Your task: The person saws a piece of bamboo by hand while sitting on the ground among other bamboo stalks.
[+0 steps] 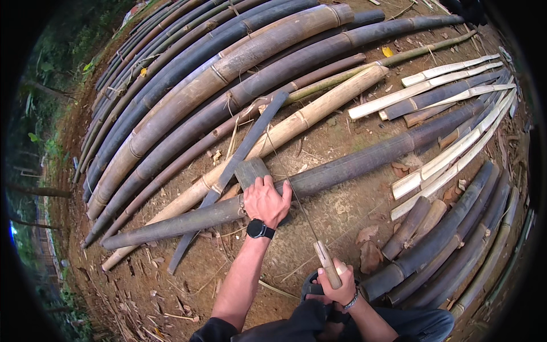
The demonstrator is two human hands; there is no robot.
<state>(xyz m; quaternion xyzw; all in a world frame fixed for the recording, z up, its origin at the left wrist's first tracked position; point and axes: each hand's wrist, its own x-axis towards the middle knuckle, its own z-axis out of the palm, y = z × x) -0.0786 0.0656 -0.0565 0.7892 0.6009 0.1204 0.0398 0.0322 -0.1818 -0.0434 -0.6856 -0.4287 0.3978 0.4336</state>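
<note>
A long dark bamboo pole (353, 170) lies slantwise in front of me, propped across a pale pole and a wooden block (250, 171). My left hand (266, 200), with a black watch on its wrist, grips the pole from above beside the block. In my right hand (339, 285) is the pale wooden handle of a handsaw (326, 264), fingers wrapped around its lower end. The saw's thin blade, seen almost edge-on, runs up and away across the pole just right of my left hand. Whether its teeth touch the bamboo I cannot tell.
A pale bamboo pole (336, 102) and a flat dark strip (250, 139) cross under the dark pole. Many bamboo poles (171, 108) are stacked at the far left. Split pale strips (427, 176) and shorter dark lengths (439, 251) lie right. Dry leaves (370, 256) litter the soil.
</note>
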